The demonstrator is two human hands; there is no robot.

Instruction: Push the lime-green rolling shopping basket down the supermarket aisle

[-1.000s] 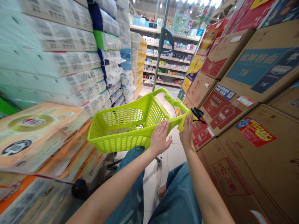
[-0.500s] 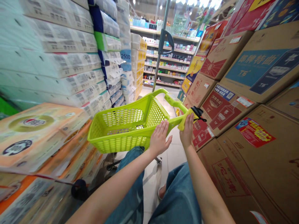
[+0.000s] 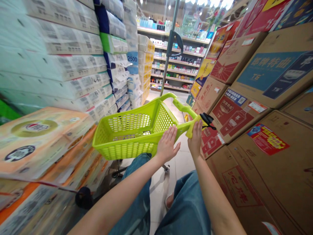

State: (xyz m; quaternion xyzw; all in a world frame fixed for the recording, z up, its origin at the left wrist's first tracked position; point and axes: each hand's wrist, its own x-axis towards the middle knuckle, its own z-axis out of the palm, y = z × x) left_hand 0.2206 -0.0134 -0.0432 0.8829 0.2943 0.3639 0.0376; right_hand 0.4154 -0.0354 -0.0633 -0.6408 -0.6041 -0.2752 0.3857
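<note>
A lime-green shopping cart basket (image 3: 127,150) with perforated walls stands turned sideways in front of my legs. My left hand (image 3: 167,143) lies flat on the rim by the handle end, fingers stretched and thumb apart. At the cart's handle (image 3: 184,107), my right hand (image 3: 195,137) presses a yellow cloth (image 3: 189,133) against the bar, fingers together. Part of the cloth is hidden under those fingers. Just beyond them, a black bundle with a loop (image 3: 207,120) sits at the handle's end; its kind is unclear.
Wrapped paper packs (image 3: 80,65) are piled high on the left, above orange cartons (image 3: 70,130). Brown cartons (image 3: 259,163) form a wall close on the right. A metal pole (image 3: 168,65) rises behind the cart, before stocked shelves (image 3: 176,60). Tiled floor (image 3: 156,195) shows between my legs.
My right hand and the yellow cloth have shifted very slightly along the handle. The black bundle has moved a little left. My left hand stays on the rim.
</note>
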